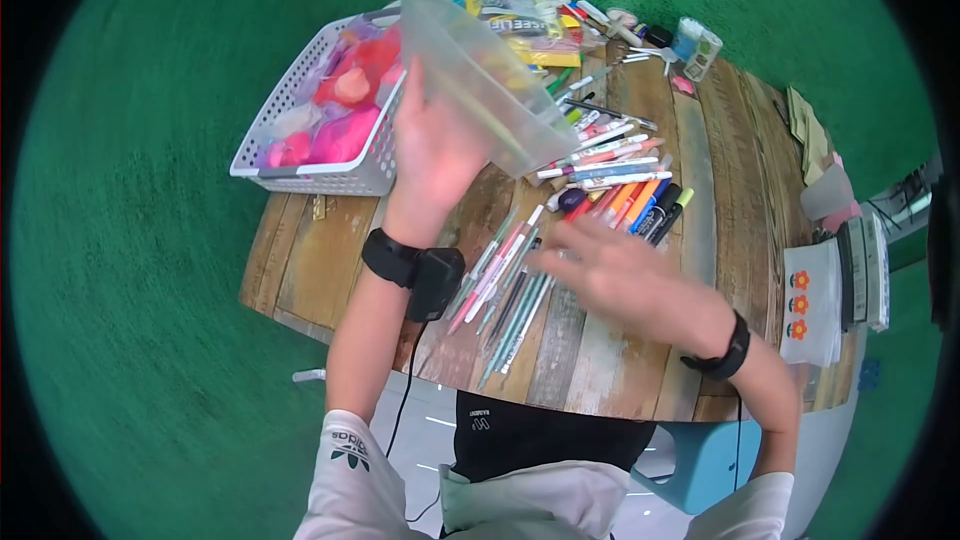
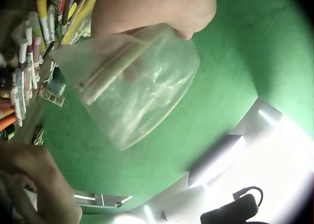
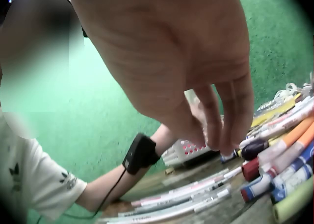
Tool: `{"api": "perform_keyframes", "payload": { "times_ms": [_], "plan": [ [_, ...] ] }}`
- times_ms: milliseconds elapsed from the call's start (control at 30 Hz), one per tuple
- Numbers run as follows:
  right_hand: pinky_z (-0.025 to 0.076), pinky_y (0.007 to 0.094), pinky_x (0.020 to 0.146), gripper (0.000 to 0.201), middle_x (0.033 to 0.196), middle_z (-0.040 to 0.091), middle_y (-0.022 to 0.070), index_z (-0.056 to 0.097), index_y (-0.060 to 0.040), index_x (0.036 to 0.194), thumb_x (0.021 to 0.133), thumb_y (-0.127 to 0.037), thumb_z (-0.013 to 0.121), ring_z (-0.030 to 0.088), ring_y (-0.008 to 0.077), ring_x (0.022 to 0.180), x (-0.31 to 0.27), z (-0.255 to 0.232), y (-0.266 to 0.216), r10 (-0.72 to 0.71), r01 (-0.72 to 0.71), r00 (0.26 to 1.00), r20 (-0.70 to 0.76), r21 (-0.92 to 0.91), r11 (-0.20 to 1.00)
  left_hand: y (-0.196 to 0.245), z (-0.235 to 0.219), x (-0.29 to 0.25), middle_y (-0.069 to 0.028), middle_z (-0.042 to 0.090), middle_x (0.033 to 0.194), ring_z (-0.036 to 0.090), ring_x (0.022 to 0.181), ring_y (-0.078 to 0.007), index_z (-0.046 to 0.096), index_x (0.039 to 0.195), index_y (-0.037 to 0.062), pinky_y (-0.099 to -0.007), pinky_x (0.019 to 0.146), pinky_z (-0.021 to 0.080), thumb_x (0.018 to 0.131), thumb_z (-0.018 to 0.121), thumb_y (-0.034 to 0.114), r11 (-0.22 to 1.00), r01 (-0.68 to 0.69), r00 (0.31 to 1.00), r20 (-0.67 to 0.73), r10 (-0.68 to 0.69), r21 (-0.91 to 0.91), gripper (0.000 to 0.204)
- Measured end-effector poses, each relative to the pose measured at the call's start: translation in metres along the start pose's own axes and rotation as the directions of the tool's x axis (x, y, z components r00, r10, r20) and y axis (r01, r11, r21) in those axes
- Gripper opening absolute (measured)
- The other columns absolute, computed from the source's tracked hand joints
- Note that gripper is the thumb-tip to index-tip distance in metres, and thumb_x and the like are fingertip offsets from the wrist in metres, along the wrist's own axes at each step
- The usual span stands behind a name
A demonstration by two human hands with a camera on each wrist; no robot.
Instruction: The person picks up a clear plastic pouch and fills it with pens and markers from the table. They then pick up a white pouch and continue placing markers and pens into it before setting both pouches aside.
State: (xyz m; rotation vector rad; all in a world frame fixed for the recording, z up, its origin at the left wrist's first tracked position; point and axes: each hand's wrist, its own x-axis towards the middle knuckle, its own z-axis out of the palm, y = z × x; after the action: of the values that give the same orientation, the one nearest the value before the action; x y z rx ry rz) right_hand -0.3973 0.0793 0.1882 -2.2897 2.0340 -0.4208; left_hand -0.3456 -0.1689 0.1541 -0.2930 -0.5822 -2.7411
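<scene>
My left hand [image 1: 435,155] holds up a translucent pouch [image 1: 490,80] beside the white basket, its fingers partly hidden behind the plastic. Through the pouch [image 2: 152,91] in the left wrist view, a pale pen-like stick shows, lying slantwise. My right hand [image 1: 630,280], blurred, hovers over the tabletop near the pens, fingers bent loosely downward and holding nothing visible. Below and left of it lie slim pens [image 1: 495,275] in a loose row. Thick markers [image 1: 635,202] in orange, blue and black lie just beyond its fingers.
A white perforated basket [image 1: 375,165] with pink and red items stands at the left. Yellow packets [image 1: 545,45] and more pens lie at the back. Two small containers [image 1: 700,55] stand farther right. At the right edge lies a white sheet with orange flowers [image 1: 812,305].
</scene>
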Motion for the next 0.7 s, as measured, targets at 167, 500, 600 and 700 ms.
{"api": "perform_keyframes", "payload": {
  "times_ms": [167,500,600,700],
  "plan": [
    [0.042,0.0451,0.102,0.047,0.129,0.054,0.0124,0.053,-0.006,0.128,0.081,-0.008,0.057,0.05,0.0303,0.123,0.026,0.047,-0.016,-0.202,0.21,0.978,0.059,-0.285,0.935,-0.005,0.003,0.001,-0.0142,0.057,0.125,0.052,0.119,-0.0315,0.048,0.131,0.0031,-0.0548,0.107,0.034,0.097,0.045,0.053,0.996,-0.073,0.987,-0.14,0.078,0.043,0.06],
    [0.046,0.0363,0.085,0.019,0.111,0.06,0.0099,0.059,-0.0077,0.096,0.078,-0.015,0.06,0.055,0.025,0.105,0.053,0.061,-0.021,-0.337,0.357,0.933,0.127,-0.214,0.909,-0.003,0.009,0.001,-0.0184,0.059,0.118,0.054,0.115,-0.034,0.051,0.126,-0.0006,-0.0576,0.106,0.035,0.096,0.046,0.055,0.988,-0.143,0.978,-0.143,0.15,0.056,0.064],
    [0.046,0.034,0.085,0.018,0.108,0.062,0.0095,0.061,-0.0076,0.094,0.078,-0.016,0.06,0.055,0.0246,0.105,0.051,0.06,-0.02,-0.355,0.378,0.925,0.137,-0.234,0.896,-0.004,0.006,0.002,-0.0176,0.06,0.116,0.055,0.114,-0.033,0.051,0.126,-0.0003,-0.0568,0.105,0.037,0.097,0.046,0.054,0.991,-0.125,0.978,-0.161,0.129,0.039,0.062],
    [0.046,0.0335,0.084,0.018,0.106,0.06,0.0087,0.06,-0.0077,0.094,0.079,-0.017,0.06,0.055,0.0238,0.104,0.049,0.061,-0.02,-0.383,0.4,0.916,0.117,-0.245,0.883,-0.005,0.004,0.001,-0.0165,0.061,0.113,0.057,0.11,-0.0317,0.051,0.127,0.0008,-0.0574,0.103,0.038,0.098,0.045,0.053,0.991,-0.128,0.981,-0.139,0.133,0.043,0.06]
  ]
}}
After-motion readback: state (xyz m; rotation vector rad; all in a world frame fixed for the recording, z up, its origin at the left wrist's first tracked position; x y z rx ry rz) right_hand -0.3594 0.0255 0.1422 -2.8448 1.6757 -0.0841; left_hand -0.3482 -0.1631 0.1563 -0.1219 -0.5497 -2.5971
